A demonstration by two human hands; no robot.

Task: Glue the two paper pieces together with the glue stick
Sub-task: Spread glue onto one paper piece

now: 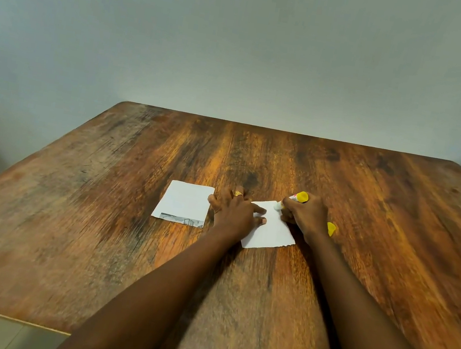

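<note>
1. Pressing down on a white paper piece [270, 232] with my left hand [235, 214], I have the fingers straight and spread. The thumb and forefinger lie on the sheet's left part, and the other fingers lie on the wood beside it
2. My right hand [305, 219] is curled round the glue stick [299, 198]. Its yellow end points up and away from me, and its pale tip touches the far corner of that same sheet
3. That sheet lies flat on the wooden table [94, 228], turned at a slant, with a ragged, torn near edge. It sits between my two hands, just right of the table's middle
4. The second paper piece [185, 202] lies flat to the left, just beside the outer fingers of my left hand and apart from the first sheet. A grey printed strip runs along its near edge
5. A small yellow cap [331, 229] shows at the outer side of my right hand. I cannot tell whether the hand holds it or it lies on the table
6. A gold ring [238, 194] sits on a finger of my left hand
7. Both my forearms are bare and reach in from the table's near edge, and a plain pale wall [244, 40] stands behind the table
</note>
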